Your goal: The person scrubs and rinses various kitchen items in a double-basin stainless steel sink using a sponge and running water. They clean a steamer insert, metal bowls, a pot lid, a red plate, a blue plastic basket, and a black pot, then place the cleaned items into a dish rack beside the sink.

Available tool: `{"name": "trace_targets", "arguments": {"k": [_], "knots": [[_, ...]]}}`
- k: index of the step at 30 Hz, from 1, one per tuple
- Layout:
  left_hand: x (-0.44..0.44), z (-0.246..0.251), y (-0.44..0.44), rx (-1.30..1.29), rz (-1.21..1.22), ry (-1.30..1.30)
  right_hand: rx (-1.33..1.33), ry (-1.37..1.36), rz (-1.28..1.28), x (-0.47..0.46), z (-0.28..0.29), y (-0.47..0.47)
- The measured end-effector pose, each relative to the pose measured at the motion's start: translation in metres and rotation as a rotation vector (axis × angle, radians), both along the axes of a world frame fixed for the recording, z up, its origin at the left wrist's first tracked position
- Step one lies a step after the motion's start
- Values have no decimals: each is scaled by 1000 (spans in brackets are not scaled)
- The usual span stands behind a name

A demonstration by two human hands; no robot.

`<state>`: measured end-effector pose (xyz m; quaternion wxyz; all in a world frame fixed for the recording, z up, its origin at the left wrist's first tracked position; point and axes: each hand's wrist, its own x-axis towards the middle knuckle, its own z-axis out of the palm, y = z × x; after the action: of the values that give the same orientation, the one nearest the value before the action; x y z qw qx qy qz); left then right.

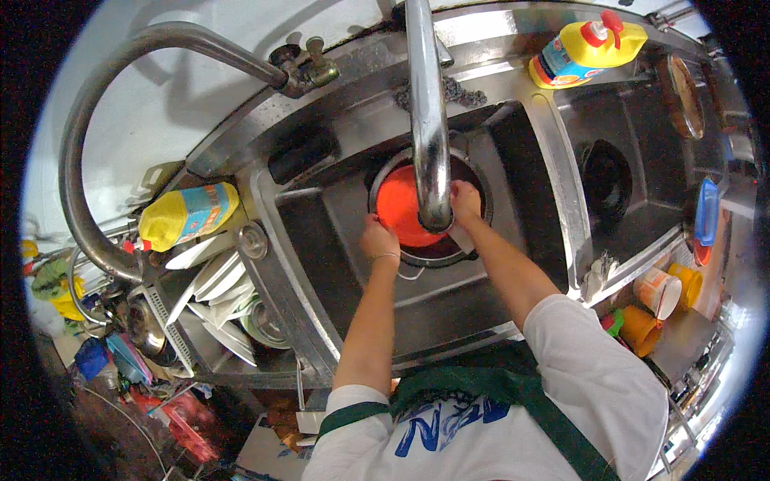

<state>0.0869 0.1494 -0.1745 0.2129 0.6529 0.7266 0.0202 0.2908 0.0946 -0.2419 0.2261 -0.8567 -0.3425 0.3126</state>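
Observation:
In the middle basin of a stainless steel sink (271,198) stands a round dark metal pot (430,262). Inside the pot's rim is a round red-orange plastic container (400,204). My left hand (380,237) grips the left edge of this container. My right hand (466,201) is at its right side, fingers bent, partly behind the spout; whether it holds the edge cannot be told. A chrome faucet spout (432,120) comes down over the container and hides part of it. Something pale and flat (461,238) shows beneath my right wrist.
Yellow detergent bottles stand at the back right (586,54) and left (192,216). White plates (219,276) lean in a rack at left, under a curved metal faucet (75,132). A dark round pan (604,180) lies in the right basin, with orange cups (640,330) nearby.

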Motion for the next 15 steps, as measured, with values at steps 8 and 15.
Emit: {"name": "trace_targets", "arguments": {"k": [8,15], "knots": [[-8,-6,-27,-256,-36,17,-9,-5,-63,18,32,0],[-2,-29,-39,-383,295,-347,-5,-325,375,16,96,28]]}}
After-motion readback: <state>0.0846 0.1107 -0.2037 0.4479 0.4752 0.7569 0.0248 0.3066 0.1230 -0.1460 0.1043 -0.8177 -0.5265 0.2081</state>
